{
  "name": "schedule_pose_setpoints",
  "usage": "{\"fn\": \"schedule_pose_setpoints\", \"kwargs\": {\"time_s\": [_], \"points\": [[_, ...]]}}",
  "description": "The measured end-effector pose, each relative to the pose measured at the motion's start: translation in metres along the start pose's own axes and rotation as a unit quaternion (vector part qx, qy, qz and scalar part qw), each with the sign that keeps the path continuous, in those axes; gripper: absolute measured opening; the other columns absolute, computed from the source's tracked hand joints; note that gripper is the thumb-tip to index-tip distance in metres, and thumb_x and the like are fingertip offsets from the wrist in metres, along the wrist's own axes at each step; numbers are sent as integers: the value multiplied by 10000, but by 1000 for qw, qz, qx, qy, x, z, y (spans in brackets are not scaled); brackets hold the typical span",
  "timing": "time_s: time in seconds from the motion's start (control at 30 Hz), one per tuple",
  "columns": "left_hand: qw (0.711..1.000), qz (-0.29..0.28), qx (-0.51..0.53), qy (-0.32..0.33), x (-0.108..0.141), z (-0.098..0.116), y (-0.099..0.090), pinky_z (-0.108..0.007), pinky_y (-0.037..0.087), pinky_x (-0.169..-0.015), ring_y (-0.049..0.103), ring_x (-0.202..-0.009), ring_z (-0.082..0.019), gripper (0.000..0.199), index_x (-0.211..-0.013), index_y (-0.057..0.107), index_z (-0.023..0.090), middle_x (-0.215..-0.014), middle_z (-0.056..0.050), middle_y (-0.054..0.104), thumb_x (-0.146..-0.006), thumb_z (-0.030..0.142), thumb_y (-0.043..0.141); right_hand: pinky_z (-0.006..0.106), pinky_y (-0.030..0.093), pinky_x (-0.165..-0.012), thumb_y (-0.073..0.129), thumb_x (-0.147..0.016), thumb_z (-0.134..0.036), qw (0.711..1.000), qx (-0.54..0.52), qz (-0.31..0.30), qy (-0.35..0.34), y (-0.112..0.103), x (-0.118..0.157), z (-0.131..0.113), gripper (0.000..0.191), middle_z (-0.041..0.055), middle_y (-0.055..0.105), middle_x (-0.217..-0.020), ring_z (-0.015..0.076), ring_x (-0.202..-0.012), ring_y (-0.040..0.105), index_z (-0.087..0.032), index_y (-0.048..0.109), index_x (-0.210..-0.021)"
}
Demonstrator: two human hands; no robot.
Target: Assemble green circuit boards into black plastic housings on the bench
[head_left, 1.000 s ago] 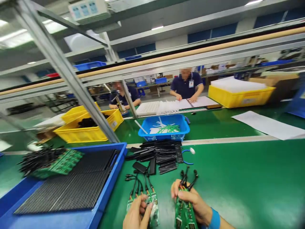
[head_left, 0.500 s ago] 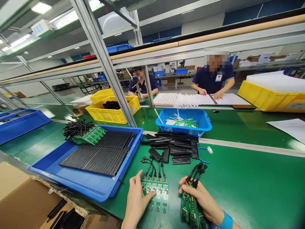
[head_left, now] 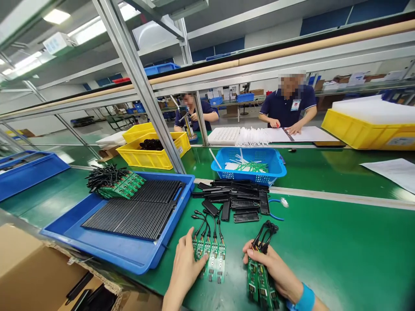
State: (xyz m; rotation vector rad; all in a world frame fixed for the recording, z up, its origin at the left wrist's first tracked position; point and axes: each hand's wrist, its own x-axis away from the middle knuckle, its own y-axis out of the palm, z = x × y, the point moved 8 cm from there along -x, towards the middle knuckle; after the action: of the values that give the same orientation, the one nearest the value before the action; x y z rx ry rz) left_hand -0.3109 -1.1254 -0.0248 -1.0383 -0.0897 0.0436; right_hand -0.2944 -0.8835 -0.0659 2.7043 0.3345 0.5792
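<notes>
The left hand is spread in a loose curve, thumb well apart from the fingers, over the left end of a row of circuit boards lying flat on the green table; whether it presses on them I cannot tell. The right hand is closed round a bunch of boards, their black cables sticking out past the fingers. Black cases lie beyond the row, near a blue basket, with a blue tray to the left and 2 people across the table.
</notes>
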Motion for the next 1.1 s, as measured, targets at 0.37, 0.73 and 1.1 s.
{"fn": "schedule_pose_setpoints", "kwargs": {"time_s": [0.37,0.73,1.1], "points": [[998,28,-52,21,-46,18,-11,-361,436,-752,611,-827,-272,223,-778,517,204,-809,-84,619,-868,367,394,238,351,-551,745,-690,-448,1000,-9,1,-17,2,-1,-6,356,31,680,-707,139,-623,532,-163,615,-860],[963,28,240,122,-31,91,-78,-234,380,-547,591,-563,-173,272,-815,442,236,-564,48,591,-855,495,518,242,369,-590,752,-689,-498,998,-12,6,-54,6,-1,-13,368,26,654,-703,137,-650,522,-166,607,-750],[840,-149,521,11,-24,96,10,-322,506,-705,673,-802,-225,558,-1120,522,196,-839,-52,707,-760,608,630,319,455,-696,803,-590,-463,993,-67,-4,-98,6,8,-25,383,18,644,-700,190,-685,588,-160,662,-778]]}}
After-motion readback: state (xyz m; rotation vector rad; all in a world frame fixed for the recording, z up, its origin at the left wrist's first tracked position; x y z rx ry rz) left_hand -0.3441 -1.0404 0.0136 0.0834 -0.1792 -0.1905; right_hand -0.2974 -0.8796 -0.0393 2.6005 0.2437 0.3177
